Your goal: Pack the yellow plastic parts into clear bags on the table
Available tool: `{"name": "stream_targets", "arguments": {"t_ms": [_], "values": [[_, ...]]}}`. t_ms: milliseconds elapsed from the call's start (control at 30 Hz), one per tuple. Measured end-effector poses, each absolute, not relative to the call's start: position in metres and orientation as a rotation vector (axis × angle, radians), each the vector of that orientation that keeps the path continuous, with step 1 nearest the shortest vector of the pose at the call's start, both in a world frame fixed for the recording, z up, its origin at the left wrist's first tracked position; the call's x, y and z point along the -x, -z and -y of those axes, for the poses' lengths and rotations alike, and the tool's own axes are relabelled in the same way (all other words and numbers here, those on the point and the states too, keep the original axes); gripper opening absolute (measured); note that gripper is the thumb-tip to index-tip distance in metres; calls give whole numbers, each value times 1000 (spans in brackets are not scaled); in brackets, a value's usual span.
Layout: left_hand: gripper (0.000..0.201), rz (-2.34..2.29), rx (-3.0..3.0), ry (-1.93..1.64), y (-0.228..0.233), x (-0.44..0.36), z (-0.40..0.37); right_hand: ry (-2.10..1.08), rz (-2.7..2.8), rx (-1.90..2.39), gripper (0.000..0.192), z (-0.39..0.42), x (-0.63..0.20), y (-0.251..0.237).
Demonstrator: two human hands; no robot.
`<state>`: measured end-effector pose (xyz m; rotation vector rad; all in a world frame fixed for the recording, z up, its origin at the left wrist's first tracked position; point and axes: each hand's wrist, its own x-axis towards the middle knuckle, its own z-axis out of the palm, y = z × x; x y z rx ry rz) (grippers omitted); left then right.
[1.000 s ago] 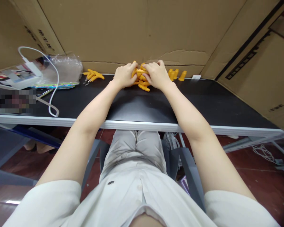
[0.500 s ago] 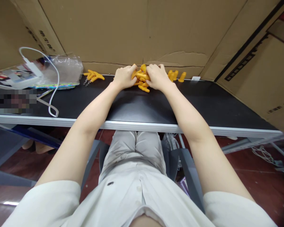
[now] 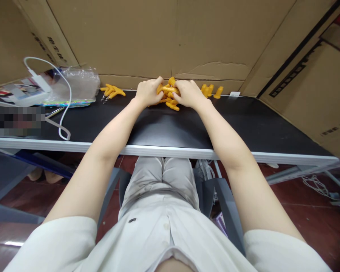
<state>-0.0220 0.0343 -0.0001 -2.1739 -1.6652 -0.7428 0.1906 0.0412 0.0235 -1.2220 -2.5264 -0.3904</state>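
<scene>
Both hands work close together over a heap of orange-yellow plastic pieces (image 3: 172, 105) on the black tabletop. My left hand (image 3: 149, 91) is closed with its fingers round an orange-yellow piece; the fingers hide most of it. My right hand (image 3: 188, 93) pinches an orange-yellow plastic piece (image 3: 170, 89) whose ridged length spans the gap between the hands. Whether both hands hold the same piece I cannot tell. Three orange-yellow stubby pegs (image 3: 218, 92) stand right of my right hand. A small pile of orange-yellow pieces with metal springs (image 3: 112, 91) lies left of my left hand.
Cardboard walls (image 3: 130, 37) close off the table's back and right side. At the left lie a clear plastic bag (image 3: 82, 81), a white cable (image 3: 69, 87) and a white device (image 3: 31, 96). A small white tag (image 3: 234, 94) lies at the back. The table's metal edge (image 3: 170, 152) runs in front.
Both hands stay in nearly the same place over the heap. The piece between them has shifted slightly, with its ridged side showing more plainly.
</scene>
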Motion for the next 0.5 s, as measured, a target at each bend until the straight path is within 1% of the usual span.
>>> {"name": "stream_targets", "arguments": {"t_ms": [300,400,500], "values": [[52,1716,2162,685,-6,13,-25,514,2489,1261,37,-32,-187,-27],[50,1714,2159,722,-6,13,-27,526,2474,1376,38,-20,-186,-33],[47,1696,2166,794,-4,15,-30,515,2449,1377,36,-15,-185,-37]]}}
